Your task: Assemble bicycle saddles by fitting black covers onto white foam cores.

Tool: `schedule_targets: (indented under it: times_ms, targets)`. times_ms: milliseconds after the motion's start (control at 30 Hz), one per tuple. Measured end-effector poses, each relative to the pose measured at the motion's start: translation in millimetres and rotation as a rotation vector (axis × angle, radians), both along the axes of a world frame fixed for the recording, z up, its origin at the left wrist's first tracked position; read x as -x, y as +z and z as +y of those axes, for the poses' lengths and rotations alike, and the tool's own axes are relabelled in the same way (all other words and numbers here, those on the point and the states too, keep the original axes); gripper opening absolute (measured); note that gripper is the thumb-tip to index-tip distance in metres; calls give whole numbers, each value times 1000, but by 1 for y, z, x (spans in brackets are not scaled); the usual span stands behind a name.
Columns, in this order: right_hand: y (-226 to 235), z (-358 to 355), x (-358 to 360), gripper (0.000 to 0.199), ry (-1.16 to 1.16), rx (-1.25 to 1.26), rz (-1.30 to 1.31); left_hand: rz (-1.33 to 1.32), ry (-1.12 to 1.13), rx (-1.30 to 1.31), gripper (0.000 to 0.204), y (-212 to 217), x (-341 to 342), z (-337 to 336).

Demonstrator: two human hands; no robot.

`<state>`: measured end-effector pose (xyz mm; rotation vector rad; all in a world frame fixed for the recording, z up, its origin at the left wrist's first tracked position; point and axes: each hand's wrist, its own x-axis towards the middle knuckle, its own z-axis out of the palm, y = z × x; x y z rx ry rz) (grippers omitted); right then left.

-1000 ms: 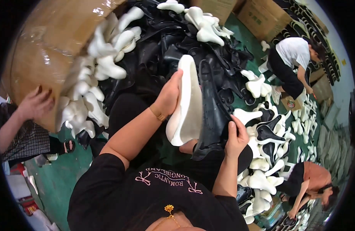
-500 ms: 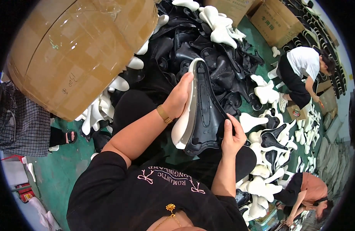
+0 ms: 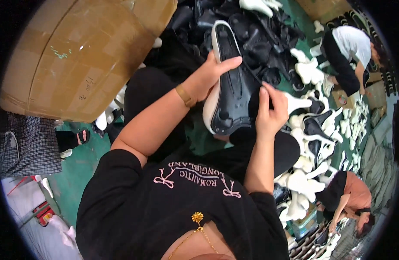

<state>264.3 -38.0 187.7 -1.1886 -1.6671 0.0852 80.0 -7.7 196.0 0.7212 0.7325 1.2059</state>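
Note:
A bicycle saddle with a black plastic base (image 3: 234, 97) and a white foam pad (image 3: 210, 110) is held above my lap, underside up and nose pointing away. My left hand (image 3: 210, 76) grips it near the narrow part, thumb across the base and fingers round the white side. At the saddle's right edge my right hand (image 3: 271, 108) is closed in a pinch. A thin dark strip (image 3: 251, 73) runs from the base's edge to these fingertips; whether it is loose from the base along its whole length I cannot tell.
A big cardboard box (image 3: 87, 56) stands at the left. Black saddle bases (image 3: 268, 43) are heaped ahead, white saddle pads (image 3: 301, 182) at the right. Two other people, one in a white top (image 3: 352, 41) and one in an orange top (image 3: 357, 190), bend over at the right.
The saddle has moved farther from my body and its underside faces up more. My left thumb now lies across the base. My right hand has moved outward, drawing the strip away from the edge.

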Motion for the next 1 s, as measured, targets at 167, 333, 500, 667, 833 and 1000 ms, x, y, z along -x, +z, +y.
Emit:
schedule_targets:
  times_ms: [167,333,500,667,833,1000]
  targets:
    - [-4,3,4,13,-12,71,55,25,-28,-25,33,-11,3,5]
    - [-9,8,9,12,-14,5,48,-23,-18,16,33,-20,7,5]
    - [-10,11,16,12,-23,-9,64,-84,-19,49,33,-23,11,6]
    - [-13,17,18,13,-30,-37,29,-88,-33,95,29,-29,16,8]
    - [-28,21,-3,25,-6,93,163,-42,86,160,24,-22,8,5]
    - [-17,-6,-14,104,614,691,740,-188,-24,322,25,-36,28,18]
